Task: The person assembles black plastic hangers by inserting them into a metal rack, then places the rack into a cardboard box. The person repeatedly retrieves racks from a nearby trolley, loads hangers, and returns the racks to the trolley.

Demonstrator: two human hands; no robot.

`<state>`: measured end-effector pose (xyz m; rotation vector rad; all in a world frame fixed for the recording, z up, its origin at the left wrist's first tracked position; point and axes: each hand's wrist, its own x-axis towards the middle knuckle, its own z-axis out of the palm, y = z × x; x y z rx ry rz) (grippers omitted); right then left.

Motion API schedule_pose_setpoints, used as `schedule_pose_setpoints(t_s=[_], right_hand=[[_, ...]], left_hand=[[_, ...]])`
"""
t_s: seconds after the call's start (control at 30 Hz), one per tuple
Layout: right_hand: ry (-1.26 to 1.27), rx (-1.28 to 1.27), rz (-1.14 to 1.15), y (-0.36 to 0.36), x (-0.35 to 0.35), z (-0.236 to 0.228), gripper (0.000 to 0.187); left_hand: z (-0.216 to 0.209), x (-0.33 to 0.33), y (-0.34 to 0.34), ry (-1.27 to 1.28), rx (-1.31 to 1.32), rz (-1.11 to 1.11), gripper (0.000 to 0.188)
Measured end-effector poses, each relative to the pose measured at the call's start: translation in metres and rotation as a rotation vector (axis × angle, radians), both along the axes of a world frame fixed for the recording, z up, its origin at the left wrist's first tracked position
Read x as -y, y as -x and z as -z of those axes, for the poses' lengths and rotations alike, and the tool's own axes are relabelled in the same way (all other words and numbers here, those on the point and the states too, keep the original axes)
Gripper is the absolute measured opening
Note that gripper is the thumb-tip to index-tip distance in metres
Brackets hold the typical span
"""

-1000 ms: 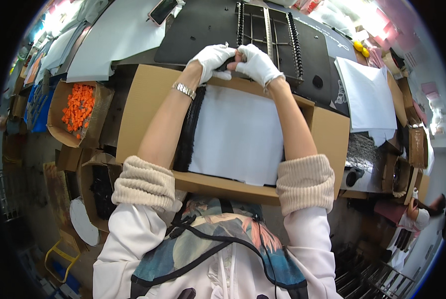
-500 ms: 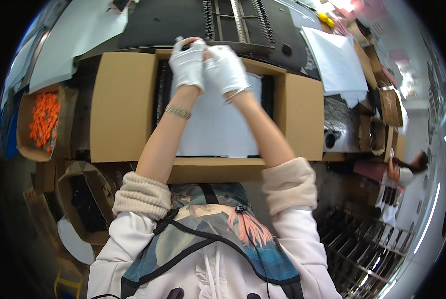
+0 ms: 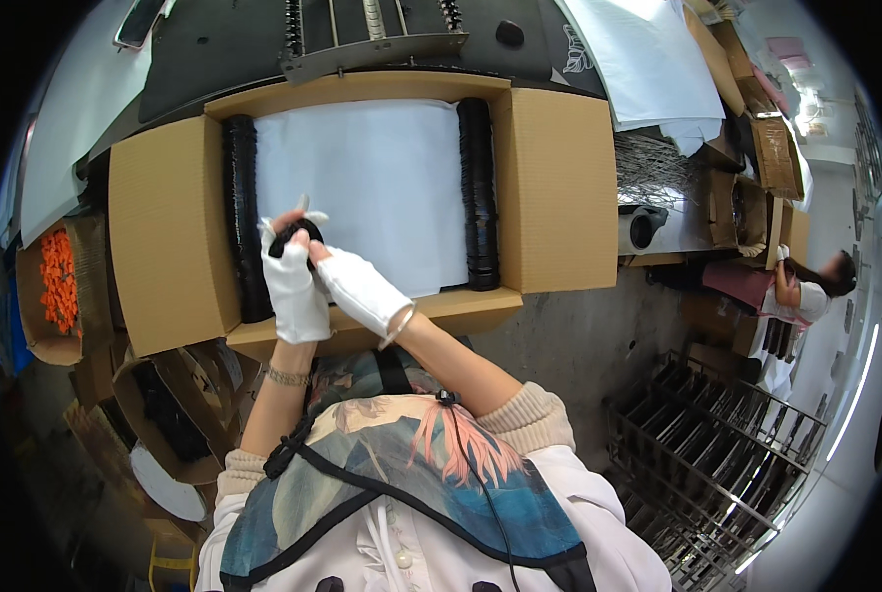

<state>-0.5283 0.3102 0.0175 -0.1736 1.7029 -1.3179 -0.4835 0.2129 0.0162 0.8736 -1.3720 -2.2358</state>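
Note:
My left hand (image 3: 296, 286), in a white fingerless glove, is closed around a small black round piece (image 3: 296, 235) over the left front part of an open cardboard box (image 3: 559, 197). The fingers partly cover this piece, so its exact kind is hidden. My right hand (image 3: 362, 293), gloved the same way, meets the left; its bent fingertips touch or nearly touch the black piece, and what they pinch, if anything, cannot be made out. White sheeting (image 3: 372, 187) lies in the box between two rows of black ribbed pieces, a left row (image 3: 244, 197) and a right row (image 3: 478, 197).
Beyond the box is a black work surface with a metal rack with springs (image 3: 374, 49). Orange pieces fill a carton (image 3: 58, 286) at left. White sheets (image 3: 658, 69) and metal wires (image 3: 648, 168) lie at right. Another person (image 3: 796, 291) works farther right, behind a metal rack (image 3: 717, 434).
Both hands have come back from the box's far edge to its near left part. The view has shifted, and the black round piece now shows more clearly in my left hand.

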Motion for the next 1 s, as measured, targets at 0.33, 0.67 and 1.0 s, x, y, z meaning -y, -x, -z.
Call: schedule_pose_setpoints(t_s=[0.33,0.67,1.0], right_hand=[[-0.173,-0.756,0.188,0.012,-0.090,-0.035,0.081],[-0.121,-1.113,-0.091,0.050,-0.122,-0.060,0.073],[-0.190,-1.120,-0.337,0.058,-0.123,-0.079,0.070]], left_hand=[[-0.015,-0.064,0.023,-0.530,0.080,0.108,0.029],[-0.026,-0.070,0.037,-0.842,-0.041,0.456,0.036],[-0.025,-0.067,0.027,-0.961,-0.051,0.599,0.049]])
